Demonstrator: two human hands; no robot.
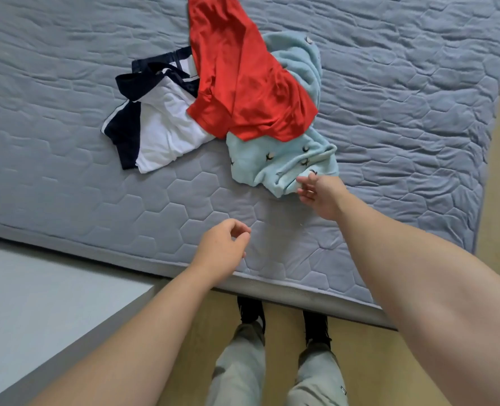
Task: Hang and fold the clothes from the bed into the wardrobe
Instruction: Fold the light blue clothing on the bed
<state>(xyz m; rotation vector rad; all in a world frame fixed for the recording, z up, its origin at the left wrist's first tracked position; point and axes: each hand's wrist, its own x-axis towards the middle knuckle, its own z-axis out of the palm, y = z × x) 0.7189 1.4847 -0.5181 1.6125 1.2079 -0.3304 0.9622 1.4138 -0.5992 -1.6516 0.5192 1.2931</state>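
Two bare forearms reached forward from the camera, above pale trouser legs and dark shoes on a wooden floor (281, 323). The left hand (222, 250) hovered over the near edge of the grey quilted bed (67, 68), fingers loosely curled and holding nothing. The right hand (319, 194) stretched further ahead and to the right. Its fingers were parted at the near hem of a light blue garment (275, 162), touching the cloth but not clearly closed on it.

That garment lay crumpled, its length running away from the person toward the far side of the bed, so the right hand was much the nearer. A red shirt (243, 92) lay across its middle and would likely drag along if the blue one were pulled. The red shirt also overlapped a white and navy shirt (161, 127) to the left. No wardrobe was in view. A pale grey surface (38, 303) sat at lower left.
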